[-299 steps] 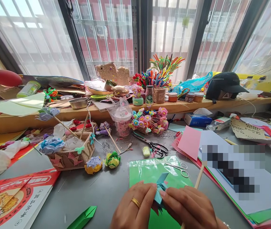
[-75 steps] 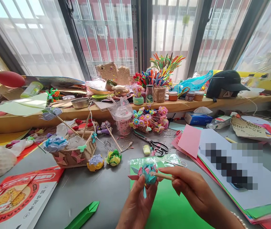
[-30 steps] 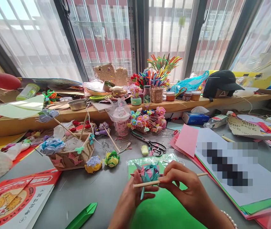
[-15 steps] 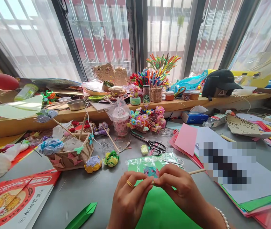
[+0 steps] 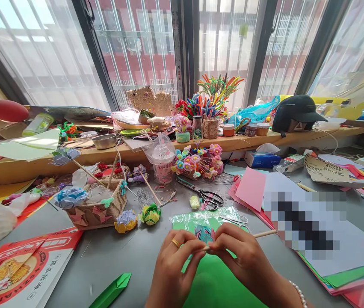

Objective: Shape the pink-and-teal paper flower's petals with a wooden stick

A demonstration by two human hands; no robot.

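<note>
A thin wooden stick (image 5: pixel 267 233) runs behind my right hand (image 5: pixel 241 252), its far end poking out to the right. My right thumb and fingers pinch the stick close to its near end. There my left hand (image 5: pixel 178 256), with a gold ring, pinches the tip, fingertips almost touching those of the right. Just beyond the fingertips sits a blue and pink folded paper flower (image 5: pixel 203 232), partly hidden by the fingers. Under both hands lies a green paper pack (image 5: pixel 220 282) in a clear sleeve.
Black-handled scissors (image 5: pixel 212 199) and smaller scissors (image 5: pixel 238 220) lie beyond the hands. Left are folded paper flowers (image 5: pixel 150 214), a decorated cardboard box (image 5: pixel 95 214) and a green folded strip (image 5: pixel 111 291). Stacked coloured paper (image 5: pixel 316 214) lies right; a lidded plastic cup (image 5: pixel 163 164) stands behind.
The fingertips have drawn slightly apart, and more of the stick's near end shows between them. The view has shifted a little; the other things stay in place.
</note>
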